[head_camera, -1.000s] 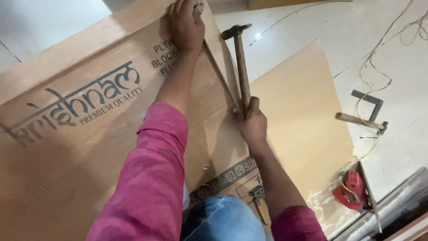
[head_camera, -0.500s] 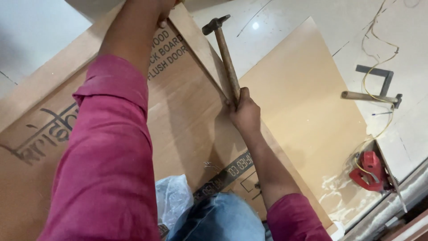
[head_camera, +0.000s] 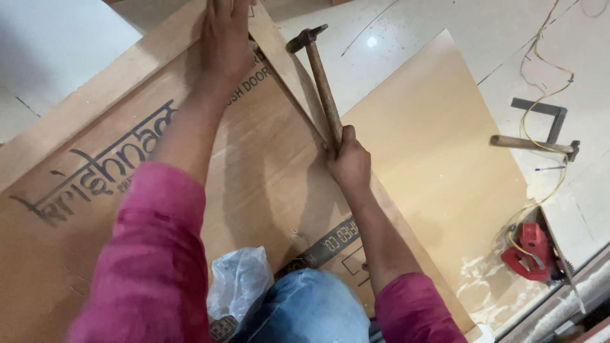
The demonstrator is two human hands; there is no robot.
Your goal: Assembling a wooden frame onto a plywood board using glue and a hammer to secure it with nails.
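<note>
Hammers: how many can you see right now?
2. One hammer is gripped in the right hand over the plywood board; a second hammer lies on the floor at right. Others may be out of frame.

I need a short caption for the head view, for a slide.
Right hand grips a hammer; left hand presses a wooden strip on plywood.

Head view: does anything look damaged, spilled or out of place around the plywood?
Nothing looks damaged. Pale sawdust is scattered on the floor beside the red power tool, whose yellow cord trails loosely across the tiles. The right hand grips a hammer; the left hand presses the board.
</note>
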